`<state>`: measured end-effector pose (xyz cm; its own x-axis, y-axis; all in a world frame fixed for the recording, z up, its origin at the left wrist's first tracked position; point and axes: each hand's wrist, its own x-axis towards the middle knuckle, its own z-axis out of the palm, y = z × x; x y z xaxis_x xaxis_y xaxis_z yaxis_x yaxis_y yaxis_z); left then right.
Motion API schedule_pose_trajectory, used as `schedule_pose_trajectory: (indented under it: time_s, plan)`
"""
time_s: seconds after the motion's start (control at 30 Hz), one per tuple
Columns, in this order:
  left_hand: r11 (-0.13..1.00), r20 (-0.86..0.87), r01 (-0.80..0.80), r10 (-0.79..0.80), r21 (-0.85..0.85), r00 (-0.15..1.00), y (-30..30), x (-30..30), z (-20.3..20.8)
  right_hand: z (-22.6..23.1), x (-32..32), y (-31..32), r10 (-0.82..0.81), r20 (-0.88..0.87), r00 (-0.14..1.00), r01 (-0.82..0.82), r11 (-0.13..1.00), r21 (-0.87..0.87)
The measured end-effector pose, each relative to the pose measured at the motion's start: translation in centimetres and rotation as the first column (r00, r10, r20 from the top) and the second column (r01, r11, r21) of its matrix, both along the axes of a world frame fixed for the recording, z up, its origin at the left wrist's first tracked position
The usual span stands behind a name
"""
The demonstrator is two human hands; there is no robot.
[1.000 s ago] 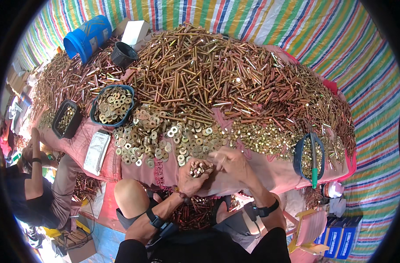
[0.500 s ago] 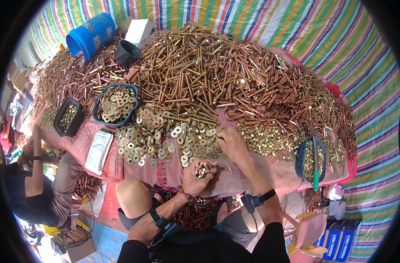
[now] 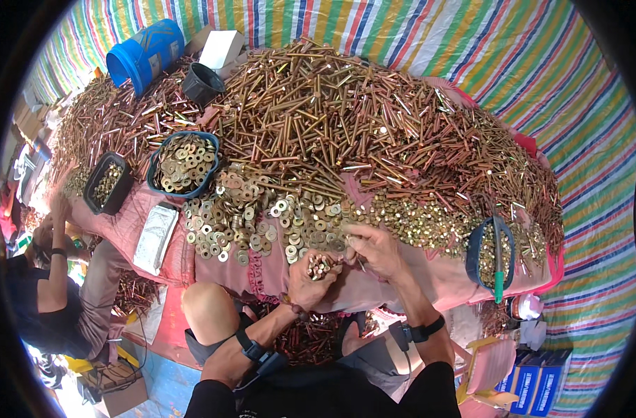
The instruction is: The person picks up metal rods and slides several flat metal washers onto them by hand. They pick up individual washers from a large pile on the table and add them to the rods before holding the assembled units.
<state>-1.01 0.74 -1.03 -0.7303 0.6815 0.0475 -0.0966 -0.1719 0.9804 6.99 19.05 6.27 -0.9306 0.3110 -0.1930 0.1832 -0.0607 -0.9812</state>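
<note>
My left hand (image 3: 307, 284) is closed round a bundle of bolts (image 3: 320, 267), their ends facing up, at the near edge of the cloth-covered table. Just to its right, my right hand (image 3: 377, 251) has its fingers pinched together close to the bundle. What they hold is too small to make out. Beyond both hands lies a spread of flat washers (image 3: 227, 226), and to the right of it a heap of small brassy nuts (image 3: 429, 226). A large pile of long bolts (image 3: 318, 118) covers the far part of the table.
A blue basket of washers (image 3: 151, 182) and a dark tray of nuts (image 3: 88, 191) stand at left, with a silvery block (image 3: 155, 238) nearby. At right is a blue basket (image 3: 473, 261) with a green-handled tool (image 3: 499, 282). A co-worker (image 3: 50, 279) sits at far left.
My right hand has come nearer, from the edge of the nuts and washers to beside the bundle. My left hand stays closed on the bolts, barely shifted.
</note>
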Motion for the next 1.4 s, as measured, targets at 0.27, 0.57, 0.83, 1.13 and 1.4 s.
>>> schedule_pose_trajectory:
  time_s: [0.27,0.57,0.83,1.13,1.4]
  plan:
    - [1.0,0.017,0.014,-0.015,0.022,1.0,-0.3,-0.1,1.2,1.1,2.0,-2.0,-0.011,-0.02,1.0,0.01,0.999,-0.031]
    - [0.999,-0.048,0.022,-0.024,-0.044,0.999,-0.2,-0.2,0.7,1.9,1.8,-3.6,0.03,-0.205,0.978,0.103,0.788,0.608]
    - [0.997,-0.114,0.031,-0.04,-0.075,0.993,-0.5,-0.7,1.0,1.5,2.1,-5.0,-0.069,-0.164,0.984,0.16,0.75,0.642]
    - [0.997,-0.089,0.049,-0.054,-0.056,0.995,-0.6,-0.6,1.3,1.9,2.2,-4.8,0.046,-0.292,0.955,0.19,0.662,0.725]
    - [1.0,-0.162,0.01,-0.013,-0.016,0.987,0.0,-0.3,0.6,-0.2,2.2,-0.6,-0.107,-0.152,0.983,0.186,0.622,0.761]
